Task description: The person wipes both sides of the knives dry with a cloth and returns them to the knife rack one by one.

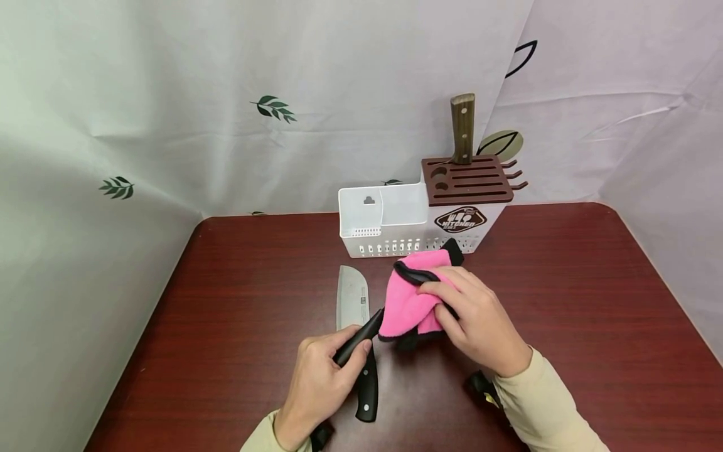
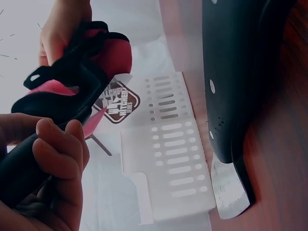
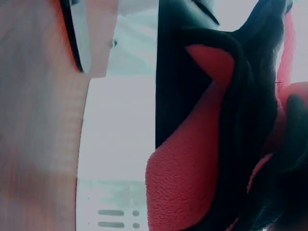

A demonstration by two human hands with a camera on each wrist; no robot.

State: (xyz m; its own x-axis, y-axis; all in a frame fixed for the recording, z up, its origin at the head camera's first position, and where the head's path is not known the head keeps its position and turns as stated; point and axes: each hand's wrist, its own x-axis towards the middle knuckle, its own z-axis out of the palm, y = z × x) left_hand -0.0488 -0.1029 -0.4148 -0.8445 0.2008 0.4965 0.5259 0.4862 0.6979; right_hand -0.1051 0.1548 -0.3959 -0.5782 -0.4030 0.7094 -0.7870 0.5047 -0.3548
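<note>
My left hand (image 1: 322,373) grips a knife by its black handle (image 1: 359,339), thumb along the near side. A pink cloth with black edging (image 1: 403,304) covers the blade of this knife in the head view. With bent fingers my right hand (image 1: 480,314) holds the folded cloth against it. Below the left hand, a broad-bladed kitchen knife (image 1: 353,295) lies on the table, blade pointing away and black handle toward me. In the left wrist view, its riveted handle (image 2: 226,86) looms large at the right, while the cloth (image 2: 115,55) shows at upper left.
Behind the hands stands a white perforated knife holder (image 1: 390,242) with a brown slotted top (image 1: 480,182) and side hooks. One wooden-handled knife (image 1: 463,129) stands upright in a slot. White patterned fabric (image 1: 316,94) hangs behind the dark red table (image 1: 243,314).
</note>
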